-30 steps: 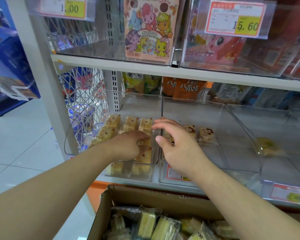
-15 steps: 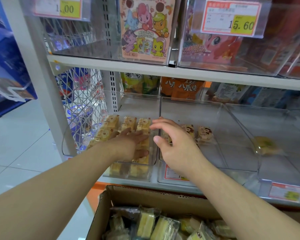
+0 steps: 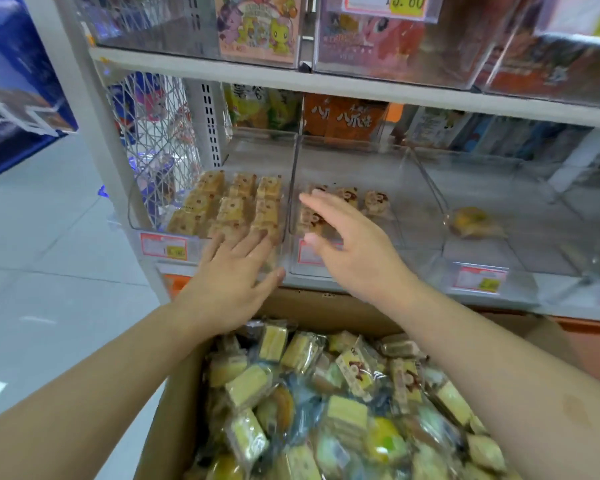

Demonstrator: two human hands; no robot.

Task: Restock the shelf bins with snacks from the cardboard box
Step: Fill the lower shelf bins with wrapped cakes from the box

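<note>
Brown cardboard box (image 3: 326, 308) holds yellow snacks (image 3: 347, 415); orange bags (image 3: 343, 119) behind.

A shop is shown: price tags (image 3: 164, 245) are fixed to clear bins (image 3: 368, 168) on a shelf (image 3: 326, 85), and packaged snacks (image 3: 232, 202) are displayed.

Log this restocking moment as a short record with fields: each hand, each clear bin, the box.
left hand: open, fingers spread at front of left bin, no grip
right hand: open, over front of middle bin, empty
left bin: rows of yellow cake packs
middle bin: a few packs
right bin: one yellow pack
cardboard box: open, full of wrapped snacks
</note>
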